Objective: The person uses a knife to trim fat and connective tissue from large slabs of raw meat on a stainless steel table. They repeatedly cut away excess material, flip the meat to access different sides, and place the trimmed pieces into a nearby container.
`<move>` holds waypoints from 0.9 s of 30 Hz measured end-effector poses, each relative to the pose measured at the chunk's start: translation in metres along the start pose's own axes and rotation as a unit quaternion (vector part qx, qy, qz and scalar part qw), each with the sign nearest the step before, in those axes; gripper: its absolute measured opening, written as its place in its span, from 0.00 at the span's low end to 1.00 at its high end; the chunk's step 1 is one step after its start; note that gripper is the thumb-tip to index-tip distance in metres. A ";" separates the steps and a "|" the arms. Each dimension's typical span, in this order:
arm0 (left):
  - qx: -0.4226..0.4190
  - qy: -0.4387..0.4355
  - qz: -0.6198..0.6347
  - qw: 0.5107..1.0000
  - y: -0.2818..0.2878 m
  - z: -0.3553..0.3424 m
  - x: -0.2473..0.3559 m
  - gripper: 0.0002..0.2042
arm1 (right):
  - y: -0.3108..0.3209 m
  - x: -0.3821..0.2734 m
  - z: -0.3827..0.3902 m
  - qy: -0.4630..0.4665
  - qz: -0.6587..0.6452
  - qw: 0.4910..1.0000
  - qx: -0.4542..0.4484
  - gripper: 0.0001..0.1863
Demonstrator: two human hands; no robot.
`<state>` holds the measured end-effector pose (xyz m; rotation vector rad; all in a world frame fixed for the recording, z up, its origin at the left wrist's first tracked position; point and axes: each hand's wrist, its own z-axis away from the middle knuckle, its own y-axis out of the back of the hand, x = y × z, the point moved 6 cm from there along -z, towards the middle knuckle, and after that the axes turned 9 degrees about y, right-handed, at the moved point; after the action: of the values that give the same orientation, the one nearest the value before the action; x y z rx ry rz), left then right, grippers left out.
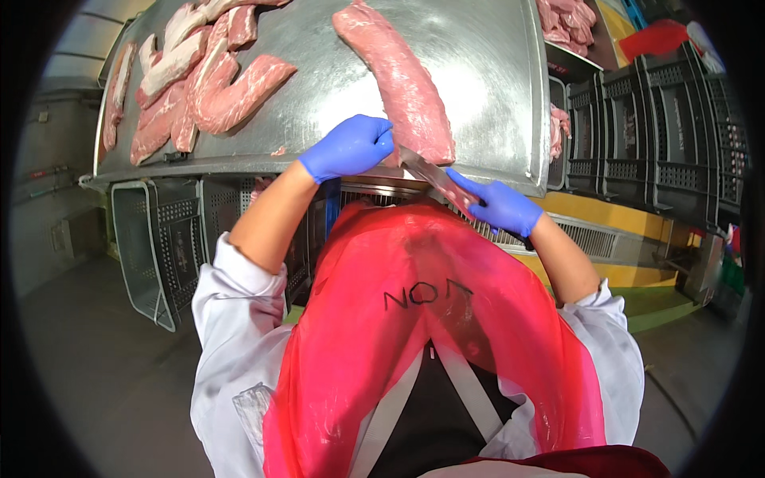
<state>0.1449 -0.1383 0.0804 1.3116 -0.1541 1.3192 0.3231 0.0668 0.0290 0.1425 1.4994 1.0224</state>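
A long pale-pink pork loin [402, 84] stretches away from me across the metal worktable, its near end by the front edge. My left hand [351, 147], in a blue glove, is closed in a pinch at the left edge of that near end. A bit of meat shows under its fingers. In my right hand [506, 209], also gloved in blue, a knife [433, 177] is gripped by the handle, forefinger stretched along it. The blade points left and away, its tip beside the loin's near end and close to my left fingers.
Several trimmed meat strips [239, 99] lie piled on the table's [319, 48] left side. Dark perforated crates [179, 247] stand below the front edge at left, with more crates [629, 119] at right. A bin of meat [567, 24] is at the far right.
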 end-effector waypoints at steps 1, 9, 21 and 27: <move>-0.011 -0.010 -0.022 1.000 0.008 0.004 0.030 0.13 | 0.007 -0.003 -0.004 -0.029 -0.062 0.997 -0.040 0.38; -0.057 -0.272 -0.072 0.958 -0.032 -0.128 0.279 0.21 | 0.026 0.006 -0.048 -0.087 -0.289 0.953 -0.038 0.38; -0.126 -0.288 -0.562 0.765 -0.049 -0.148 0.018 0.42 | 0.035 0.148 0.185 -0.202 -0.426 0.828 0.303 0.44; -0.096 -0.106 -0.455 0.879 -0.079 -0.214 0.020 0.29 | 0.045 0.154 0.173 -0.238 -0.450 0.779 0.366 0.42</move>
<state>0.0910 0.0558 -0.0285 1.1238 0.1730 0.3437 0.4132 0.2771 -0.0308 0.1824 1.1772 -0.3910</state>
